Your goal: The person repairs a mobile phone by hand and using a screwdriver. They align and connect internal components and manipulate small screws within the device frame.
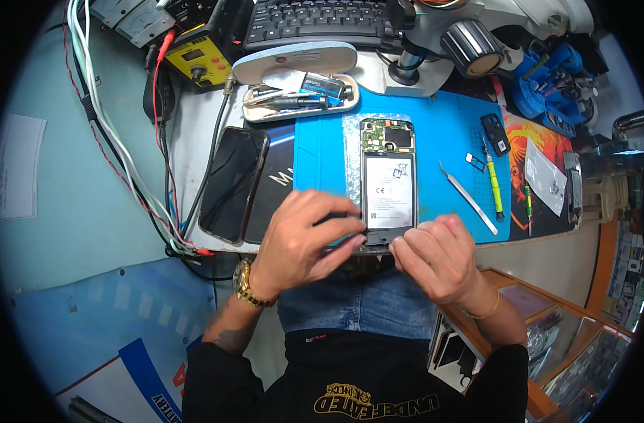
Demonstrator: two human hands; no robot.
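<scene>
An opened smartphone [365,185] lies upright before me, its back cover off. The green circuit board [387,139] shows at the far end, and a white battery [389,201] fills the middle. At the near end is a dark lower module [378,239]. My left hand [309,236] is at the phone's lower left corner, fingers apart and nothing visible between them. My right hand [438,259] is closed at the lower right corner, fingers curled with the tips by the phone's edge. Whatever is inside its fingers is hidden.
The phone rests on a blue work mat [322,158]. To its right are tweezers [470,201], a yellow-green screwdriver [494,183] and a black camera cover [496,134]. On the left lies another smartphone [231,185]. Behind stand an open tool case [301,99], a keyboard [318,22] and a microscope [413,70].
</scene>
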